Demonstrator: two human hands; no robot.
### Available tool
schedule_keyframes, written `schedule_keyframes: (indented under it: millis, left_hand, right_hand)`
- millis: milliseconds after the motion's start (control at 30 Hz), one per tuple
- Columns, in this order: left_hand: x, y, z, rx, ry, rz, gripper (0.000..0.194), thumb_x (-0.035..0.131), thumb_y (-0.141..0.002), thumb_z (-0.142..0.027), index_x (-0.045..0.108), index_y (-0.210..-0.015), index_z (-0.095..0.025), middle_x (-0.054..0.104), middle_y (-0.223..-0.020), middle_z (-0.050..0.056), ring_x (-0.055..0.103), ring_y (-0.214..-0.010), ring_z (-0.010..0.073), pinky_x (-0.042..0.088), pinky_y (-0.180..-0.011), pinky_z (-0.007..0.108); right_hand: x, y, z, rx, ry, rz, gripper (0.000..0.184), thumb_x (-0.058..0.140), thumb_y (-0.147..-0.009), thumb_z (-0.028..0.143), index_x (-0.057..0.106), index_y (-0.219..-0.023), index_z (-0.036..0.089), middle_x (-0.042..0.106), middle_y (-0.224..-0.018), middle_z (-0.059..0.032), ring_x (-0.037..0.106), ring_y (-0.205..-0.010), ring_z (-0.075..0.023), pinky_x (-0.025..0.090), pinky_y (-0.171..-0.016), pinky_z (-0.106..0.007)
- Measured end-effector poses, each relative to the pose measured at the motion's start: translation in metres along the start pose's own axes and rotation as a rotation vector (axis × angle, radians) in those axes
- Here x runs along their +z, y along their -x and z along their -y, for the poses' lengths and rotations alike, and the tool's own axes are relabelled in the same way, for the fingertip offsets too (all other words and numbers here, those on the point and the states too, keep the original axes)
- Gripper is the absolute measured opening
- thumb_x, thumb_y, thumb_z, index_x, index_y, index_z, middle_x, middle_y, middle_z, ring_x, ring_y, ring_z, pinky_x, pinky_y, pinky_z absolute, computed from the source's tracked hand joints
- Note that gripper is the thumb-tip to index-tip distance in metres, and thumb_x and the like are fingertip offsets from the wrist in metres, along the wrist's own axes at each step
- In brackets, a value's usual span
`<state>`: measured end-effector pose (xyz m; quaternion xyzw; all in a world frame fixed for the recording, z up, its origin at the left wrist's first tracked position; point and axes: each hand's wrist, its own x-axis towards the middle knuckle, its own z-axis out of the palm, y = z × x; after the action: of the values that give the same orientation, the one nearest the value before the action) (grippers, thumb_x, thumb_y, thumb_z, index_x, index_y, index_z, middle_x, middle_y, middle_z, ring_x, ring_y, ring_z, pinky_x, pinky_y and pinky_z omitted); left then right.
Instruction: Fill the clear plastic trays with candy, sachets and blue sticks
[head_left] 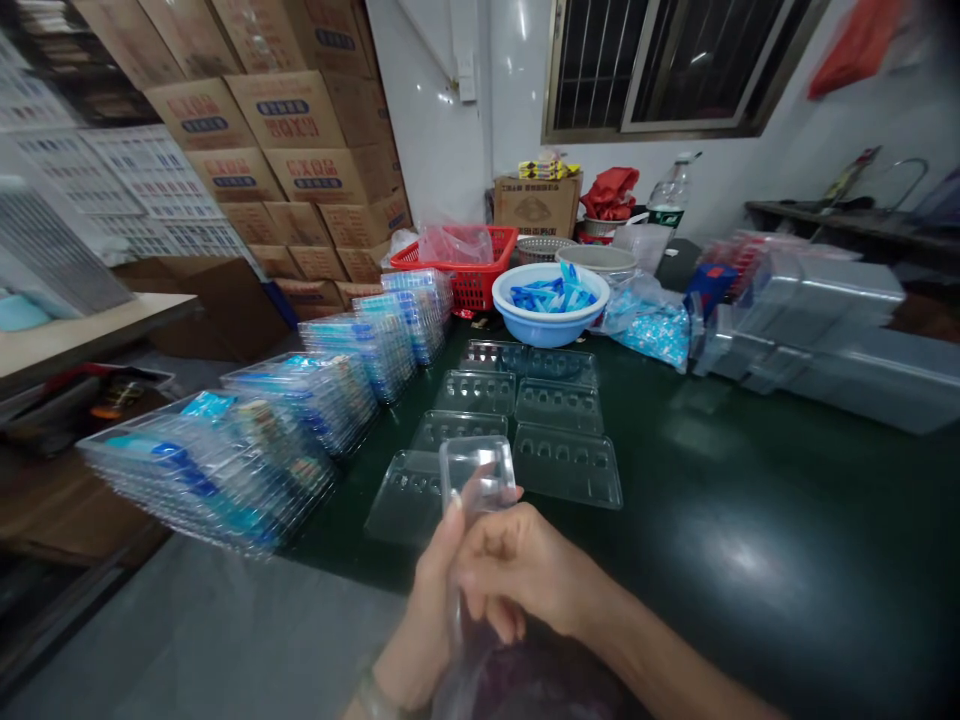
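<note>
My left hand (pixel 431 590) is wrapped round a clear plastic blister tray (pixel 478 452), tilted up above the front edge of the table. My right hand (pixel 529 565) is closed against the same tray, its fingertips pinched near the tray's side. Whether one tray or a nested stack is held, I cannot tell. Just beyond my hands, several clear trays with small moulded pockets lie flat in two columns, among them a left front tray (pixel 405 495) and a right front tray (pixel 568 465).
Stacks of filled clear packs (pixel 217 470) line the table's left edge. At the back are a red basket (pixel 480 285), a pale blue basin (pixel 551 325) of blue pieces and a bag of small blue items (pixel 652 335). Stacked clear plastic boxes (pixel 825 320) stand right on the dark green table (pixel 712 480).
</note>
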<state>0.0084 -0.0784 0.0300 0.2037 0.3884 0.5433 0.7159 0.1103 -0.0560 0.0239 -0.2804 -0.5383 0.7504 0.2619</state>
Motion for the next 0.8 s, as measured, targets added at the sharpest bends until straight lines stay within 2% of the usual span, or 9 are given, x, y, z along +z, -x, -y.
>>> schedule_keyframes:
  millis: [100,167,267,367,467,567,667,800]
  left_hand:
    - [0.002,-0.002,0.002,0.072,-0.039,-0.064,0.049,0.053,-0.076,-0.038,0.049,-0.119,-0.016,0.063,-0.103,0.011,0.062,-0.082,0.0229,0.05,-0.067,0.03]
    - [0.001,-0.004,-0.001,0.053,-0.007,0.001,0.046,0.053,-0.075,-0.032,0.05,-0.118,-0.015,0.063,-0.101,0.011,0.058,-0.092,0.0245,0.045,-0.079,0.032]
    - [-0.009,-0.005,-0.018,0.017,0.042,0.109,0.047,0.046,-0.078,-0.03,0.045,-0.122,-0.016,0.062,-0.101,0.012,0.058,-0.088,0.0264,0.045,-0.078,0.04]
    - [-0.025,-0.003,-0.046,0.112,0.051,0.102,0.056,0.042,-0.076,-0.038,0.039,-0.127,-0.014,0.058,-0.107,0.017,0.056,-0.091,0.0315,0.042,-0.08,0.049]
    - [-0.041,0.002,-0.071,0.21,0.043,0.113,0.069,0.045,-0.07,-0.046,0.033,-0.131,-0.016,0.052,-0.119,0.019,0.049,-0.103,0.038,0.036,-0.086,0.055]
    - [-0.049,0.009,-0.083,0.277,0.018,0.118,0.073,0.048,-0.067,-0.045,0.031,-0.133,-0.018,0.045,-0.127,0.018,0.043,-0.111,0.04,0.033,-0.091,0.054]
    - [-0.047,0.016,-0.081,0.302,0.008,0.097,0.071,0.045,-0.069,-0.046,0.032,-0.133,-0.017,0.043,-0.129,0.018,0.041,-0.112,0.0396,0.035,-0.09,0.052]
    - [-0.038,0.019,-0.072,0.313,-0.011,0.037,0.068,0.039,-0.073,-0.05,0.034,-0.132,-0.016,0.045,-0.127,0.019,0.046,-0.108,0.0379,0.041,-0.086,0.048]
  right_hand:
    - [0.005,0.006,0.005,-0.07,0.067,-0.12,0.015,0.05,-0.071,0.014,0.046,-0.057,0.014,0.045,-0.052,0.0056,0.037,-0.041,-0.0026,0.027,-0.039,-0.015]
    - [0.003,0.015,0.015,-0.133,0.146,-0.197,0.016,0.047,-0.069,0.009,0.042,-0.055,0.015,0.041,-0.053,0.0059,0.035,-0.046,-0.0035,0.027,-0.042,-0.016]
    - [-0.008,0.041,0.037,-0.173,0.361,-0.305,0.015,0.046,-0.066,0.006,0.042,-0.056,0.016,0.042,-0.053,0.0056,0.037,-0.048,-0.0052,0.027,-0.043,-0.017]
    - [-0.021,0.072,0.054,-0.144,0.679,-0.37,0.014,0.045,-0.066,0.008,0.042,-0.056,0.018,0.044,-0.052,0.0051,0.039,-0.048,-0.0065,0.025,-0.042,-0.018]
    - [-0.025,0.088,0.051,-0.074,1.043,-0.299,0.014,0.044,-0.061,0.007,0.041,-0.054,0.018,0.047,-0.052,0.0042,0.04,-0.047,-0.0069,0.024,-0.042,-0.02]
    - [-0.027,0.083,0.028,-0.023,1.369,-0.11,0.01,0.045,-0.057,0.009,0.041,-0.053,0.017,0.05,-0.051,0.003,0.037,-0.044,-0.0075,0.021,-0.044,-0.024]
    - [-0.036,0.068,-0.003,-0.014,1.588,0.01,0.005,0.047,-0.056,0.012,0.047,-0.057,0.017,0.054,-0.053,0.0001,0.039,-0.043,-0.0097,0.018,-0.045,-0.027]
    - [-0.054,0.059,-0.03,0.009,1.666,0.038,0.009,0.048,-0.059,0.013,0.054,-0.064,0.016,0.059,-0.06,-0.0022,0.05,-0.051,-0.0139,0.019,-0.048,-0.028]
